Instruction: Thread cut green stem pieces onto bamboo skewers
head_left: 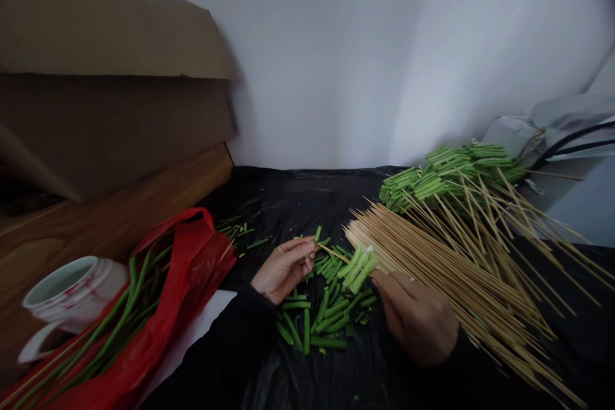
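Observation:
Between the thumb and fingers of my left hand [284, 268] is a short green stem piece [318, 233], pinched close to the pointed tip of a bamboo skewer [335, 253]. My right hand [421, 319] is closed around the skewer's other end. Several cut pieces of green stem [358, 270], which look like garlic scapes, sit side by side on that skewer just ahead of my right fingers. Beneath both hands lies a loose heap of cut stem pieces [331, 319] on a black plastic sheet [307, 195].
A big bundle of bare bamboo skewers [446, 275] lies to the right. Behind it are stacked filled skewers [451, 173]. At left are a red plastic bag [199, 262] with long green stems [127, 301], a white mug [103, 288] and a cardboard box [115, 122]. A pale wall [327, 64] rises behind.

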`<state>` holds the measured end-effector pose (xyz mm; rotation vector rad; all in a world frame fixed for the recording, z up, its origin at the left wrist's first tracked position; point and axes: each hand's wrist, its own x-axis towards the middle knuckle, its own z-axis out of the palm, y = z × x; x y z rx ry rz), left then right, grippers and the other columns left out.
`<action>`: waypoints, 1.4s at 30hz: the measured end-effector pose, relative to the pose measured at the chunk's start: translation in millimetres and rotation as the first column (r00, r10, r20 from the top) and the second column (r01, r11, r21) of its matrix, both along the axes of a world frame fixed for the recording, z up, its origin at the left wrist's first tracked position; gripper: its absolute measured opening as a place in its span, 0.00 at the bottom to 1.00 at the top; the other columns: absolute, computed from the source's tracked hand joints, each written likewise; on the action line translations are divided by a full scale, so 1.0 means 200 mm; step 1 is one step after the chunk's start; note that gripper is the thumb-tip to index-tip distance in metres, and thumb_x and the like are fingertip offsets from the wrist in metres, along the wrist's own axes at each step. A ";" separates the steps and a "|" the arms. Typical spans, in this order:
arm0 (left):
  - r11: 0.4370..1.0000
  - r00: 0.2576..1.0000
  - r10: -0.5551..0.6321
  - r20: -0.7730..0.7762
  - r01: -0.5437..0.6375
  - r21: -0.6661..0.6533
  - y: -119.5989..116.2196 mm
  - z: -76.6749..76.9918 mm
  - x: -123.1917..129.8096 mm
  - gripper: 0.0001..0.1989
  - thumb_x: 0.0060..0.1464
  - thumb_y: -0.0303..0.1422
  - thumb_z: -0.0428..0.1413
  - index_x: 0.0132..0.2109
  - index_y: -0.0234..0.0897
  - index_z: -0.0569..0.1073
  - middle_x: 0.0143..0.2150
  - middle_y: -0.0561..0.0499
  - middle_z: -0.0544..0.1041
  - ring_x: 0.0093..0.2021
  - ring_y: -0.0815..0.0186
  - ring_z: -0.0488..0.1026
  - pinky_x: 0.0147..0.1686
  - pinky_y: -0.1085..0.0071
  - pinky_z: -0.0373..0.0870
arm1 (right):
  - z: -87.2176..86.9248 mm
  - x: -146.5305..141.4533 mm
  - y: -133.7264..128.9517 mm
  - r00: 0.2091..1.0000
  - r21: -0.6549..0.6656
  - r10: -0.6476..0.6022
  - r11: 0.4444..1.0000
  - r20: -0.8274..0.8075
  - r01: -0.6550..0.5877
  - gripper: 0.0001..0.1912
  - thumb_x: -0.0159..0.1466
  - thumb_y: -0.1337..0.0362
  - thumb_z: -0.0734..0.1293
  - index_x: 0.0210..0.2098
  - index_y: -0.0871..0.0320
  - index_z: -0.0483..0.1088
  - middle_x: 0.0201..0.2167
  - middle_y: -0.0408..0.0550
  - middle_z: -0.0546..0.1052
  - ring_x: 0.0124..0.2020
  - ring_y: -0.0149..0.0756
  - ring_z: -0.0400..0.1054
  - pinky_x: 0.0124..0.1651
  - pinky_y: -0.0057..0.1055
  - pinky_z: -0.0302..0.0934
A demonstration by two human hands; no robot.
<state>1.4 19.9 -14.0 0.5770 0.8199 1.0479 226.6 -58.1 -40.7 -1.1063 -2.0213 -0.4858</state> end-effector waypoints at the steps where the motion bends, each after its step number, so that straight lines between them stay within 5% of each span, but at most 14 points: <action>1: 1.000 1.000 -0.012 0.010 0.012 -0.002 0.00 0.00 0.00 0.08 0.41 0.22 0.67 0.33 0.28 0.78 0.28 0.49 0.74 0.27 0.74 0.70 0.26 0.81 0.68 | 0.00 0.00 0.00 1.000 -0.003 0.002 1.000 -0.002 -0.002 0.13 0.66 0.73 0.59 0.44 0.65 0.73 0.26 0.47 0.74 0.28 0.32 0.69 0.33 0.29 0.59; 13: 0.995 0.995 -0.098 0.009 0.098 0.023 -0.02 -0.01 0.01 0.09 0.44 0.26 0.67 0.34 0.28 0.77 0.28 0.50 0.72 0.27 0.75 0.68 0.27 0.81 0.67 | 0.00 -0.02 -0.01 1.000 -0.030 -0.020 0.999 -0.004 0.020 0.13 0.67 0.71 0.57 0.41 0.63 0.73 0.24 0.46 0.73 0.26 0.31 0.68 0.30 0.29 0.57; 42: 0.997 0.993 -0.074 -0.089 0.075 0.016 -0.03 -0.03 0.04 0.10 0.40 0.28 0.69 0.32 0.29 0.79 0.29 0.50 0.75 0.28 0.75 0.70 0.30 0.80 0.68 | -0.04 -0.04 -0.02 0.999 -0.109 -0.016 0.994 -0.031 0.012 0.14 0.65 0.73 0.56 0.40 0.63 0.72 0.24 0.45 0.70 0.24 0.30 0.66 0.29 0.28 0.55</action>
